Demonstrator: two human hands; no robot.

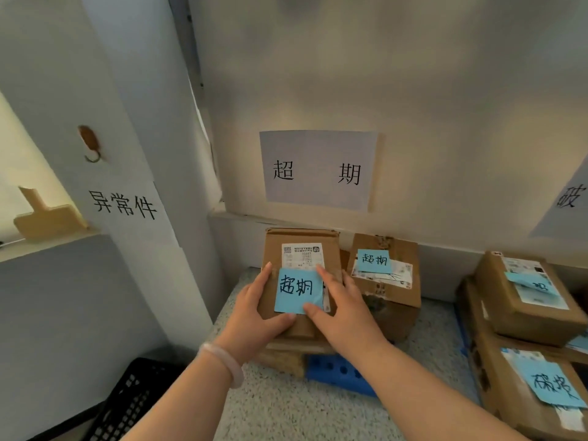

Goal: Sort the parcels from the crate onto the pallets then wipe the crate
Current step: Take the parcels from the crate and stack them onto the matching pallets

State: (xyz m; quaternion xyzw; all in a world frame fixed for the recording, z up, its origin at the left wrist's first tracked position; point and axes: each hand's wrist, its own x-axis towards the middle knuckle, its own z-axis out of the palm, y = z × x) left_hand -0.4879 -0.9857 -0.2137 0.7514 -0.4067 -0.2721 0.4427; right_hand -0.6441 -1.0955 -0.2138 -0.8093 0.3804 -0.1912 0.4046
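Your left hand (257, 310) and right hand (342, 307) clasp a flat, rectangular cardboard parcel (273, 246) from either side. The left fingers lie along its left edge with the thumb laid across the near top. The right thumb presses on the lower corner of a square blue paper note (297, 289) stuck to the lid, and the forefinger runs up beside it. Handwritten dark characters cover the note, and a white printed label shows above it.

The parcel sits on top of other brown cardboard, which rests on a blue plastic pallet (340, 372) pierced with round holes. Just to its right stands a taller, scuffed box (388, 300) with a matching blue note. Above both, a white paper sign (318, 170) with two printed characters is fixed to the smooth pale wall.

A smooth, pale bracelet (222, 361) circles your left wrist. The black plastic crate (133, 399), with a lattice wall, stands at the lower left on the speckled floor (286, 409). At the far right, a stack (525, 307) of cardboard boxes carries more blue notes.
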